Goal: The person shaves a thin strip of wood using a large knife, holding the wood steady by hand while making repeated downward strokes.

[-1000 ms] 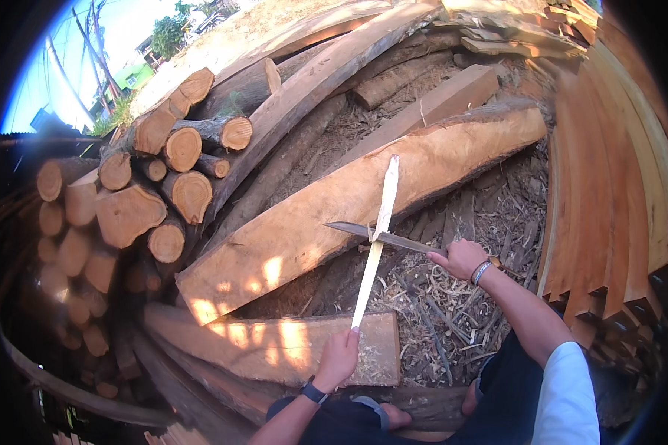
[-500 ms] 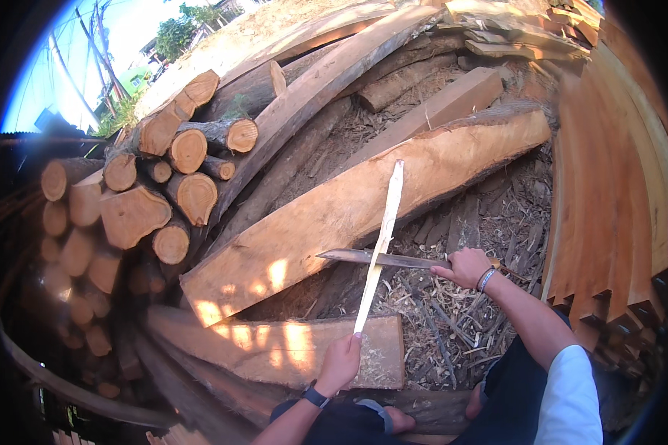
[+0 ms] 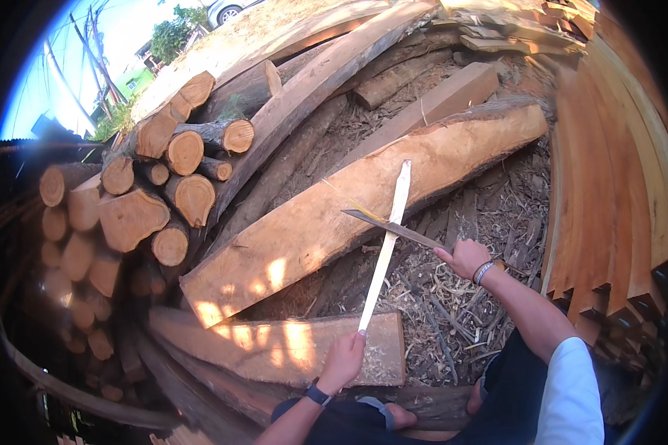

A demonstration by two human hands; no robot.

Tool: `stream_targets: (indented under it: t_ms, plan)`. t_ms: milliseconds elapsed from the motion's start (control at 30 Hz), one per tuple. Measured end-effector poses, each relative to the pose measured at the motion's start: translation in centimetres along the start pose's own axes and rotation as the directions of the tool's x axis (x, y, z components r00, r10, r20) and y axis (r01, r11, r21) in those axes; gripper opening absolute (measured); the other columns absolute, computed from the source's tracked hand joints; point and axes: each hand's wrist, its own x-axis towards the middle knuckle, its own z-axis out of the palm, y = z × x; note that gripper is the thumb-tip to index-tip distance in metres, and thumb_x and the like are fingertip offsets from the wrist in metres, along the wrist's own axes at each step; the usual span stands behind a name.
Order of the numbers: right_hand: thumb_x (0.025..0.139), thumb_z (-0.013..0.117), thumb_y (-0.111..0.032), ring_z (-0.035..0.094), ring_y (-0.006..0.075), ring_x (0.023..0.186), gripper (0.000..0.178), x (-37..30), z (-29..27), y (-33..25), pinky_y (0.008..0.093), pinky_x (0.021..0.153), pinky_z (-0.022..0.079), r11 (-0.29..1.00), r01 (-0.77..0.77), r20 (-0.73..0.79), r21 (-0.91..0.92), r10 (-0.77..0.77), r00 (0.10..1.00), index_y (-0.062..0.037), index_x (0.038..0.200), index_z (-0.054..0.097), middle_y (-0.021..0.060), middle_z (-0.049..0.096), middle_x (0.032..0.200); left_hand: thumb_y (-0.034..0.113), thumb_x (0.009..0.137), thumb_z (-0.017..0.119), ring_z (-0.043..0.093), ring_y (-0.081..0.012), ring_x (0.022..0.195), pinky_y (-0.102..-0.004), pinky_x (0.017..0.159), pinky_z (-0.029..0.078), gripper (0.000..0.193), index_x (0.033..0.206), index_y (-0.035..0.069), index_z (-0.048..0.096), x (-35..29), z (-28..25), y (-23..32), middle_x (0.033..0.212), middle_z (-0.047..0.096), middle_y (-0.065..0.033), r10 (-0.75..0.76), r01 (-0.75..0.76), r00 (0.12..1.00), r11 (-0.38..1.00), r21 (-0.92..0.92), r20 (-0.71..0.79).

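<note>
My left hand (image 3: 344, 360) is closed around the lower end of a pale, peeled wooden stick (image 3: 378, 285). The stick slants up and away, its far tip over the face of a large sawn timber (image 3: 326, 211). In my right hand (image 3: 467, 260) is the handle of a machete, gripped in a closed fist. The machete's long dark blade (image 3: 419, 237) points left and crosses the stick at its upper half. A thin yellowish shaving (image 3: 352, 202) curls off the stick at the blade, reaching up to the left.
A shorter plank (image 3: 230, 334) lies below the large timber. Wood shavings (image 3: 460, 319) cover the ground by my feet. Stacked cut logs (image 3: 185, 152) stand at the left. Long sawn boards (image 3: 608, 185) lean along the right. A car (image 3: 228, 11) shows at the far top.
The machete has slid up along the stick, away from my left hand, and a shaving now lifts at its blade. My left hand has barely moved.
</note>
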Motion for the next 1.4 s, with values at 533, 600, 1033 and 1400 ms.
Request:
stream_targets:
  t_ms: [533,600,1033,1400]
  plan:
    - [0.087,0.039,-0.077,0.069,0.0407,0.084,0.086,-0.1,-1.3,-0.6,0.0489,0.078,0.054,0.995,0.067,0.015,-0.076,-0.066,0.998,0.0024,0.084,0.073,0.0273,0.069,0.085,0.032,0.101,0.042,0.059,-0.0415,0.068,-0.0498,0.061,0.042,0.043,0.080,-0.002,0.056,-0.7,-1.1,0.2,0.067,0.056,-0.0231,-0.023,0.024,0.999,1.000,0.015,-0.040]
    - [0.087,0.039,-0.076,0.069,0.0411,0.085,0.086,0.4,-0.7,-0.3,0.0492,0.079,0.054,0.998,-0.022,-0.025,-0.050,0.021,0.999,0.0034,0.085,0.073,0.0276,0.069,0.086,0.032,0.101,0.042,0.059,-0.0403,0.065,-0.0490,0.060,0.041,0.043,0.079,-0.003,0.056,-0.9,-0.9,0.5,0.065,0.055,-0.0222,-0.032,0.033,0.999,0.999,0.019,-0.042]
    - [0.089,0.041,-0.072,0.068,0.0399,0.073,0.080,-2.8,-1.0,-2.1,0.0486,0.071,0.054,0.953,0.278,0.072,-0.120,-0.271,0.960,0.0008,0.077,0.072,0.0245,0.067,0.074,0.031,0.101,0.043,0.059,-0.0403,0.065,-0.0489,0.060,0.040,0.044,0.077,-0.003,0.056,-0.3,-0.2,-1.3,0.064,0.055,-0.0222,0.036,-0.037,0.998,0.999,-0.031,-0.048]
    - [0.088,0.041,-0.073,0.068,0.0397,0.071,0.080,-4.6,-0.9,-4.2,0.0481,0.070,0.054,0.942,0.328,0.059,-0.076,-0.324,0.944,-0.0004,0.077,0.072,0.0235,0.067,0.071,0.030,0.102,0.042,0.058,-0.0397,0.064,-0.0487,0.060,0.041,0.043,0.078,-0.004,0.056,0.4,-0.3,-1.4,0.064,0.055,-0.0227,-0.010,0.003,0.996,0.996,-0.087,-0.084]
